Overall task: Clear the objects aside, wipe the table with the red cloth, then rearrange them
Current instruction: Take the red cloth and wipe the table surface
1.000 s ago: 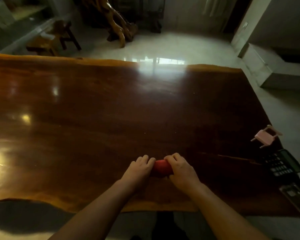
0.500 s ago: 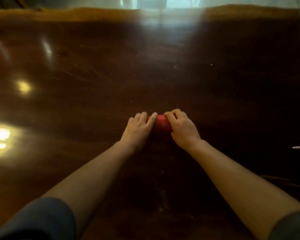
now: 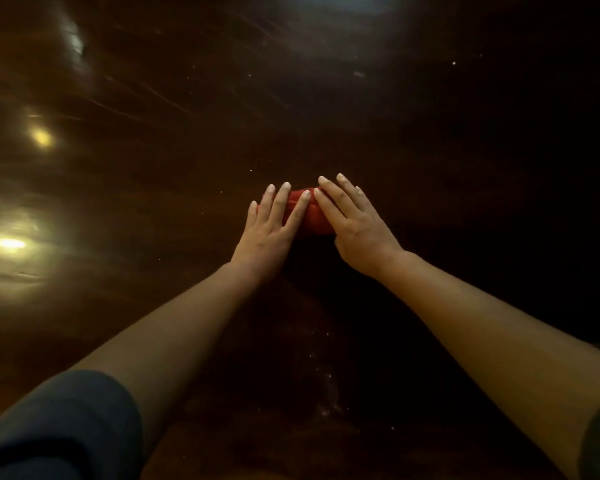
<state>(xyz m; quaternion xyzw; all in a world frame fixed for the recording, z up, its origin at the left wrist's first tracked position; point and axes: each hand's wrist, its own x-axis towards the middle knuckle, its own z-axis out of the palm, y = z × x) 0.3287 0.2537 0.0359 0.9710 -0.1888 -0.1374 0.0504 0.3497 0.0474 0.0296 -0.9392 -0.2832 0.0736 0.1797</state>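
A folded red cloth (image 3: 313, 220) lies flat on the dark polished wooden table (image 3: 153, 168), far out from me. My left hand (image 3: 274, 226) presses down on its left part with fingers stretched and slightly apart. My right hand (image 3: 352, 225) presses on its right part the same way, fingertips nearly touching the left hand's. Most of the cloth is hidden under both palms; only a strip between them shows. Both arms are stretched out over the table.
Bright light reflections (image 3: 11, 242) sit on the table's left side. Small pale specks and streaks dot the surface, with a faint trail (image 3: 321, 375) between my forearms. No table edge or other object is in view.
Both hands have pushed the red cloth farther away across the table, arms stretching out. The view has dropped closer to the surface, and the pink toy chair, calculator and table edges have left the frame.
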